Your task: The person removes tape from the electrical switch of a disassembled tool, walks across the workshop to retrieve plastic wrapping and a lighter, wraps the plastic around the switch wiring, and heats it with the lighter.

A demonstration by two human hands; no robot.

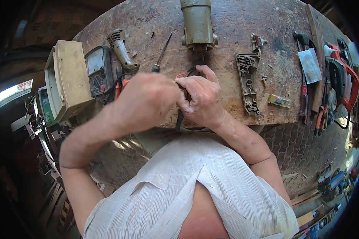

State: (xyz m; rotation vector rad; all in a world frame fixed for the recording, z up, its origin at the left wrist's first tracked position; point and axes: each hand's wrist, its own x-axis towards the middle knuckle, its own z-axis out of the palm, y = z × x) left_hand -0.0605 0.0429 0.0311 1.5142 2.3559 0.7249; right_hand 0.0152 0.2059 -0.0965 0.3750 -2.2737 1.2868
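My left hand (151, 95) is closed in a fist, slightly blurred, and whatever its fingers pinch is hidden. Against it, my right hand (203, 95) curls around a black cable (180, 119), which hangs below at the bench edge. A dark part shows between its thumb and fingers, too covered to name. A red wire (181, 74) and black wires stick out above the hands. Beyond them stands an olive-green motor housing (197, 26) of a power tool. A black screwdriver (163, 51) lies just past my left hand. One half of a handle casing (249, 83) rests to the right.
On the left are a beige box (73, 75), a multimeter (98, 69), and a grey tool handle (123, 51). A small clear case (280, 100), a red screwdriver (304, 99), a hammer (303, 39) and a red power tool (343, 77) lie on the right of the worn wooden bench (147, 18).
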